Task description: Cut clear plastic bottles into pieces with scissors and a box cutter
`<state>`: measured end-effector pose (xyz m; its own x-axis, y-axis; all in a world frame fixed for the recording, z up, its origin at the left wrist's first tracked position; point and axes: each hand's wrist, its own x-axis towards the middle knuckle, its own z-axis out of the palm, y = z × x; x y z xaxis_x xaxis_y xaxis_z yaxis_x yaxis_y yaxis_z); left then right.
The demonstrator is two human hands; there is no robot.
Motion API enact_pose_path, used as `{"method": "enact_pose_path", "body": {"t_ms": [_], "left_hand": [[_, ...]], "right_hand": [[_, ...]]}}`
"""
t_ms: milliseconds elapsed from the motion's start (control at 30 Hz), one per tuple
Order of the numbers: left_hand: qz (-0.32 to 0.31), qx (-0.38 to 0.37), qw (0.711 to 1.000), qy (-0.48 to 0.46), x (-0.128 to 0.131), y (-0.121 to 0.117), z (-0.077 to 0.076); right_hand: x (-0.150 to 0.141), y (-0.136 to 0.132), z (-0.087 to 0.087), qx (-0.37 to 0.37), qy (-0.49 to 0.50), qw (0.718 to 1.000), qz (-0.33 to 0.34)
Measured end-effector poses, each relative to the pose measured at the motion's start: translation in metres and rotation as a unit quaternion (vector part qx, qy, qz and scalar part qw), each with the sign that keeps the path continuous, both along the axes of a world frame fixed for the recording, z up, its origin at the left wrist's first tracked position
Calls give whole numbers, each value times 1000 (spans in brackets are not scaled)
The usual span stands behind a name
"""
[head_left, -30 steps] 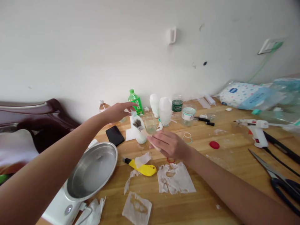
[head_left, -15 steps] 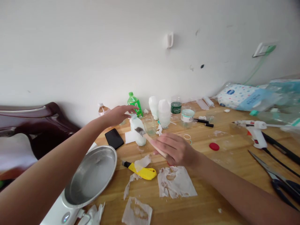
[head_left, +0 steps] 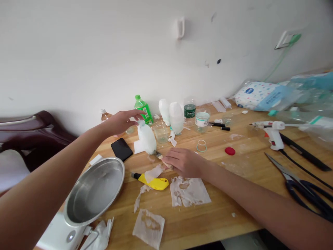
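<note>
A bottle covered in white paper stands slightly tilted on the wooden table. My left hand is at its top, thumb and fingers around the narrow neck; part of the grip is hidden. In my right hand is a paintbrush, its dark bristles against the lower side of that bottle. Below the brush lie a yellow utility knife with a scrap of wet paper over it, and a torn sheet of white tissue. Another torn piece is nearer the front edge.
A metal bowl of whitish liquid sits on a white scale at left, near a black phone. Behind are a green bottle, two white-covered bottles and cut plastic cups. Scissors and a glue gun lie at right.
My right hand has lowered the brush from the middle of the white-covered bottle to near its base. My left hand stays at the bottle's top. The view has shifted slightly.
</note>
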<state>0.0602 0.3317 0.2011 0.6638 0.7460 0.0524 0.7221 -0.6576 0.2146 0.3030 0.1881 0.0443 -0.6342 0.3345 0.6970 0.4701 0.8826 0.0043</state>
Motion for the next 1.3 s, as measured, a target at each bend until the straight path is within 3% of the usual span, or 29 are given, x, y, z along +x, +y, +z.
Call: {"method": "enact_pose_path", "body": {"t_ms": [167,267,367,500,600,733,867,933,1100,1167,1233,1300], "left_hand": [[-9,10,1000,6,-1,4,-2],[-7,19,1000,9,-2,4,-3],[-7,31,999,26,-2,3,-3],[-9,56,997,44,-3,1,-5],[0,68,996,50,-5,2,-6],[1,71,996,56,-6,1,-7],[-6,77,995,55,-4,-1,-6],[-6,81,995,60,-3,-2,-6],[3,88,993,78,-6,-3,-6],[3,84,994,76,-7,-4,-6],[4,83,994,71,-6,-5,-5],[-2,78,995,65,-5,-7,-4]], "right_hand": [[5,-9,32,62,112,992,10],[-1,-5,37,104,100,990,-2],[-9,0,24,99,60,993,-20],[-15,2,-4,34,20,999,-10],[-12,-1,-7,18,6,1000,4],[-7,-4,24,48,72,996,20],[-9,5,52,108,96,989,-17],[-13,10,48,116,55,991,-22],[-20,9,3,65,-5,998,12],[-18,4,-7,45,-21,999,23],[-14,0,-4,41,-6,998,41],[-9,-1,11,45,51,996,55]]}}
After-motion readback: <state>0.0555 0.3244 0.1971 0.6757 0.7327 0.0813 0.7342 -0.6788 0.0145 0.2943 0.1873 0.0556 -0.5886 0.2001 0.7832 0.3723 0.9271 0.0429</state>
